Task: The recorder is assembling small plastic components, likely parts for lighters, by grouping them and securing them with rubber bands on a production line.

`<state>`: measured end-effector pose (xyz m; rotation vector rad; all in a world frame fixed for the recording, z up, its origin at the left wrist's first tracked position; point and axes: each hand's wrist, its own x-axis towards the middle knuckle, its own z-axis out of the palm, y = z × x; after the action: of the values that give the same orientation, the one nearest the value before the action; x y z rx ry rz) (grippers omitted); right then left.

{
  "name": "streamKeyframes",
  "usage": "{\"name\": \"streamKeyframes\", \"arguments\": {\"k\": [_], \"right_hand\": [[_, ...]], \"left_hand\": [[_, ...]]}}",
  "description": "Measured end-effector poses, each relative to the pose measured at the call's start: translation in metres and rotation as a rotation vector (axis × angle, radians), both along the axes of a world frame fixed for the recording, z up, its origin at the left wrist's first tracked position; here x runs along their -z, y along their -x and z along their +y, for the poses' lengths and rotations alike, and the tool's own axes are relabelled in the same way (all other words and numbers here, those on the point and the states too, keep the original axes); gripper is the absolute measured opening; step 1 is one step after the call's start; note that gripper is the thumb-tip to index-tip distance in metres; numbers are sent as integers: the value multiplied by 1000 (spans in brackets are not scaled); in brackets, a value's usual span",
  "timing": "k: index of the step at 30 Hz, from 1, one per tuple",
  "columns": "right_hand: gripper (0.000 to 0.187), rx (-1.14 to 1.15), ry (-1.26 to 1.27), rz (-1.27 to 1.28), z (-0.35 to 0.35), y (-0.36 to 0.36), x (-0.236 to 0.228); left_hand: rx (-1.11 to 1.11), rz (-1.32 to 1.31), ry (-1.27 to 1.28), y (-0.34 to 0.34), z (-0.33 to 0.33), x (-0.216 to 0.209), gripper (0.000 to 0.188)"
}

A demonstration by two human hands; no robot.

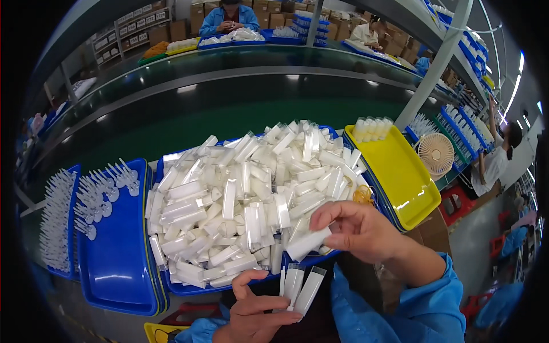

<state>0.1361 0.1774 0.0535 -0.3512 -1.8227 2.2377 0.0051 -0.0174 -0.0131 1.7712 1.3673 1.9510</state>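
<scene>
Right hand [366, 231]: pinching a white case [307, 244] between thumb and fingers, over the near right edge of the heap [229, 200]; one end covered by the fingers, contact with pieces below can't be judged.
Left hand [257, 313]: grasping two clear-topped cases [310, 290] and a thin white stick [282, 280], just nearer than the heap; lower ends partly behind the fingers (exact count of pieces uncertain).
Heap: white cases with clear parts, piled at all angles; lower layers buried, glare blurring many outlines. Its blue tray [194, 289] shows only in stretches of rim.
Stacked blue trays [117, 257]: left of the heap; stemmed clear pieces [96, 197] toward the far end, too fine to separate.
Yellow tray [394, 166]: right of the heap, pale cups [372, 128] at its far end (contents hard to read).
Fan [436, 154]: beyond the yellow tray, right of the heap.
Belt [229, 108]: beyond the heap; a blue-sleeved person [230, 22] past it, head cut by the frame.
</scene>
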Motion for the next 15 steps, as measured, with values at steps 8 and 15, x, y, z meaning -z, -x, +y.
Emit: {"name": "streamKeyframes", "arguments": {"k": [8,15], "right_hand": [[20,277,-694,-13,-8,-8,4],[21,164,-618,-55,-10,-3,0]], "left_hand": [[-3,77,-35,-8,3,-3,15],[-25,70,-52,-9,6,1,16]]}}
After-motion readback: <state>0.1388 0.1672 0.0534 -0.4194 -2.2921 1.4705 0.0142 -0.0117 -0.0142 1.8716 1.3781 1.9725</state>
